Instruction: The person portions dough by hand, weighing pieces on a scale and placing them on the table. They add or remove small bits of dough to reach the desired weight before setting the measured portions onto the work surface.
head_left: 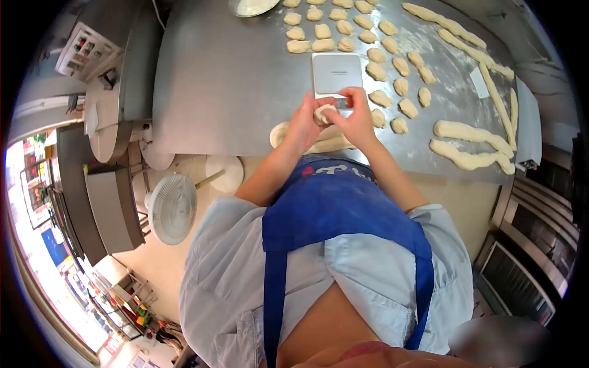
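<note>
A small piece of dough (323,115) is held between both hands above the near edge of the metal table. My left hand (303,124) is closed around its left side. On the other side, the thumb of my right hand (358,122) presses into the piece, with the fingers curled over toward it. Just beyond my fingers stands a kitchen scale (337,73) with a bare silver plate; my hands partly cover its front. Beneath my wrists lies a thick strip of dough (331,142), partly hidden, and its rounded end (279,134) shows left of my left wrist.
Several cut dough pieces (376,72) sit in loose rows beyond and right of the scale. Long dough ropes (469,134) lie on the floured right side of the steel table (221,86). A bowl (253,6) stands at the far edge. A white fan (173,208) is at lower left.
</note>
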Demonstrator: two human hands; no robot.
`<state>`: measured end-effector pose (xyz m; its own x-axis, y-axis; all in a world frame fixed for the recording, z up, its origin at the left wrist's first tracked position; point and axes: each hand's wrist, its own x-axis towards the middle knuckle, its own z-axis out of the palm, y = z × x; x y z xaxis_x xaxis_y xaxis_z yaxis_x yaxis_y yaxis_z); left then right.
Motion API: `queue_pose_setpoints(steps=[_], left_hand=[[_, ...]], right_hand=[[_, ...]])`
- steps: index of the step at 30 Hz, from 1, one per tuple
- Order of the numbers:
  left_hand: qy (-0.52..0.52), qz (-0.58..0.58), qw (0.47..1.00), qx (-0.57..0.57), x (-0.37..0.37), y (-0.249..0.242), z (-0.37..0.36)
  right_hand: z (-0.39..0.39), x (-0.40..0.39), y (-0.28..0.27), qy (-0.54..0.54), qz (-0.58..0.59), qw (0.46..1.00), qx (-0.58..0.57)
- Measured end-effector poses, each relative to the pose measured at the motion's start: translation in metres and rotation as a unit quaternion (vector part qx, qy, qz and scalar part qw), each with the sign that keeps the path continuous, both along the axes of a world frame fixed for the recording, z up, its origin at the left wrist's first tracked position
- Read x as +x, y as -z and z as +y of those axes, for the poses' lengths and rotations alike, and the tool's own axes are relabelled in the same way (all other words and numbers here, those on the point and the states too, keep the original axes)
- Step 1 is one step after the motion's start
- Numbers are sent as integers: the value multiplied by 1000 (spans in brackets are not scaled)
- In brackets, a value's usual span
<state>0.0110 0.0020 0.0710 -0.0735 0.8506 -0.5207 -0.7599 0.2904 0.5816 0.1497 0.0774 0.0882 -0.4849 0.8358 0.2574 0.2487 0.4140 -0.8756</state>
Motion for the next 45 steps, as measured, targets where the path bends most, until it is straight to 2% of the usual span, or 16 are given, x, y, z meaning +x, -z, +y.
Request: queue_pose_setpoints(steps=[7, 8, 9, 11, 13, 14, 17, 21, 24, 25, 27, 32, 34, 37, 39, 45], left_hand=[[43, 29, 999, 10, 30, -27, 1], [53, 26, 998, 11, 29, -24, 6], [72, 35, 997, 11, 27, -20, 11], [86, 46, 995, 15, 32, -13, 22], [35, 62, 996, -46, 36, -5, 30], [29, 83, 995, -50, 41, 2, 33], [62, 20, 998, -9, 47, 13, 49], [117, -176, 977, 17, 54, -4, 70], [169, -110, 978, -46, 56, -25, 84], [218, -25, 973, -72, 53, -28, 87], [232, -2, 970, -75, 45, 1, 78], [145, 166, 958, -184, 36, 20, 44], [124, 191, 945, -237, 29, 38, 24], [91, 377, 906, -170, 22, 42, -6], [169, 618, 758, -122, 16, 38, -13], [300, 765, 570, 21, 13, 55, -29]], right_hand=[[2, 16, 19, -84, 27, 995, -47], [4, 17, 17, -68, 161, 936, -306], [7, 21, 16, -49, 285, 794, -535], [9, 34, 23, -16, 298, 779, -552], [5, 46, 37, 41, 94, 973, -207], [7, 54, 22, 41, 20, 999, 3], [19, 72, 15, -63, -74, 979, 181], [41, 78, 45, 9, -43, 999, 3], [106, 84, 48, 135, -55, 952, -268], [140, 90, 83, 199, -16, 970, -137], [213, 94, 66, 262, 113, 939, -189], [348, 120, 137, 226, -182, 957, 20], [357, 120, 123, 335, -335, 839, 269], [351, 114, 104, 218, -301, 924, 90], [345, 114, 116, 212, -294, 929, 69], [356, 108, 113, 174, -223, 955, -86]])
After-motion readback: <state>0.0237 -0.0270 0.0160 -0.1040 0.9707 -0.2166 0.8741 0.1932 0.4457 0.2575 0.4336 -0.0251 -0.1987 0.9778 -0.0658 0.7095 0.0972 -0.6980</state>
